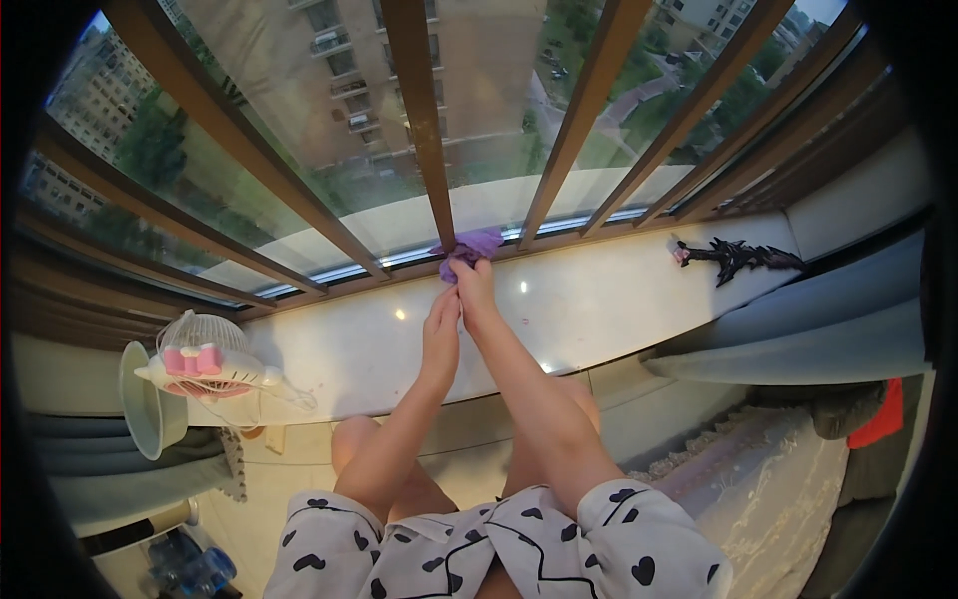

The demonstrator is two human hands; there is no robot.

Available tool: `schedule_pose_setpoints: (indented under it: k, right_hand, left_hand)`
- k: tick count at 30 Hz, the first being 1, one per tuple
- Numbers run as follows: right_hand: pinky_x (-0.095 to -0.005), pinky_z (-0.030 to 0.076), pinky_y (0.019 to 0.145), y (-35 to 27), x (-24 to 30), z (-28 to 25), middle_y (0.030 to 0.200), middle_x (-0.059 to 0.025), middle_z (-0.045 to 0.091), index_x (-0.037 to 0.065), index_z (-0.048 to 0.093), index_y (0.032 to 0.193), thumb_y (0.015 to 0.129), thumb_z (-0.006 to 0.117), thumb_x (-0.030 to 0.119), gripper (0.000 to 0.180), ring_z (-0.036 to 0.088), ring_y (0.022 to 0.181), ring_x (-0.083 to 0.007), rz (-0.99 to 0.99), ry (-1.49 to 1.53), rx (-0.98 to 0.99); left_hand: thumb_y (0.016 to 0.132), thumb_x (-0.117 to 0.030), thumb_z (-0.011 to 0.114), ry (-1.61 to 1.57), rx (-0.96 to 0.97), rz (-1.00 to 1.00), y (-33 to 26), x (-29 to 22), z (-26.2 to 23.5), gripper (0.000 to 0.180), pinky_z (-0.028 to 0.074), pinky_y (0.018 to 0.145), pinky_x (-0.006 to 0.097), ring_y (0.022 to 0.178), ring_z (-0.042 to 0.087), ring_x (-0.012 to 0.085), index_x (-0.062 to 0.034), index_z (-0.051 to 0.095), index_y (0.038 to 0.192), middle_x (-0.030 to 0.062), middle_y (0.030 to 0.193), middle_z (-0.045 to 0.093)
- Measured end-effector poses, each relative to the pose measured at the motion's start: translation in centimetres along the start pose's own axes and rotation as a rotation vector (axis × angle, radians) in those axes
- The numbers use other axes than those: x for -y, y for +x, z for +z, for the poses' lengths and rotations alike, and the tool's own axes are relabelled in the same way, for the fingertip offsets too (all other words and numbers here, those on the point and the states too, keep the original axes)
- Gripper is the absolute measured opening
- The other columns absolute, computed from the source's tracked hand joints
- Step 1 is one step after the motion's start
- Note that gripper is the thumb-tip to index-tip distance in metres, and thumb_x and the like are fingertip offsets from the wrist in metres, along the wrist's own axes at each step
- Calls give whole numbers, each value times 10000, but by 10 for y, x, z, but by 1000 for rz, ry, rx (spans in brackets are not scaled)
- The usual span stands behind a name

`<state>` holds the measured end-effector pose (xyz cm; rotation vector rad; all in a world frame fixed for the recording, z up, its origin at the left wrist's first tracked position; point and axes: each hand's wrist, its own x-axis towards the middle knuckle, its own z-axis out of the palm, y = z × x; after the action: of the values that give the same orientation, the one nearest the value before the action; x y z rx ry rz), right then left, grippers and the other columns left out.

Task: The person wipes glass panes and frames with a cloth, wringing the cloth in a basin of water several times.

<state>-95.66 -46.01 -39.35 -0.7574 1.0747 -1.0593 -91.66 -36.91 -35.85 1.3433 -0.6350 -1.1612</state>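
A crumpled purple cloth [481,243] is bunched round the foot of a brown window bar [431,150], where the bar meets the sill. My right hand [475,285] is closed on the cloth and presses it against the bar. Just below and to its left, my left hand [440,327] reaches up with its fingers stretched out. Its fingertips lie against my right hand at the lower edge of the cloth; whether they touch the cloth is hidden. Both forearms are extended forward over the white sill [579,299].
A white fan [215,364] with a pink bow stands at the sill's left end, beside a pale basin [150,399]. On the right part of the sill lies a dark, jagged toy sword [738,260]. Grey curtains [798,319] hang at both sides; a lace-covered surface [758,489] is lower right.
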Motion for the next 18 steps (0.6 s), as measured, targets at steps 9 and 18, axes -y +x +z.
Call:
schedule_pose_setpoints:
  k: [9, 18]
  right_hand:
    - [-298, 435, 751, -19, 43, -9, 934, -61, 587, 33, 560, 1074, 835, 574, 39, 240, 535, 837, -171, -269, -13, 50]
    - [-411, 393, 983, -1, -12, -43, 1257, -218, 432, -113, 451, 1192, 767, 541, -19, 445, 408, 1183, -384, -758, -1260, -226]
  left_hand:
    - [967, -125, 441, 73, 52, 185, 2, -13, 11, 288, 351, 995, 289, 1169, 482, 185, 11, 546, 1198, 104, 1244, 537]
    - [929, -74, 470, 121, -29, 286, 26, 26, 11, 224, 379, 947, 274, 1113, 496, 168, -19, 572, 1121, 75, 1170, 542]
